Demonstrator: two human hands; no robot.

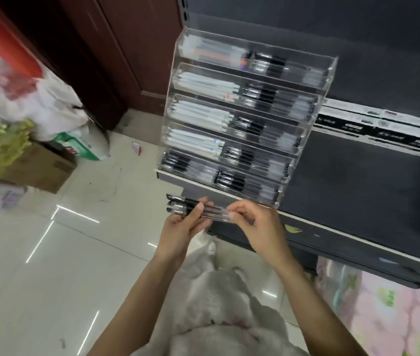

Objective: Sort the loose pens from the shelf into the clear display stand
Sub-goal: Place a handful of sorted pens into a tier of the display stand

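Clear-barrelled pens (190, 208) with black grips lie bundled across my left hand (182, 227), whose fingers curl around them. My right hand (252, 222) pinches the bundle's clear end between thumb and fingertips. Both hands hover just before the clear display stand (234, 119), which stands on the dark shelf (357, 191), its tiers holding white and black pens.

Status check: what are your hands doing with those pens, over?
Left hand grips pen bundle. Right hand pinches its clear end. Clear display stand just ahead, tiers nearly full. Nothing in between.
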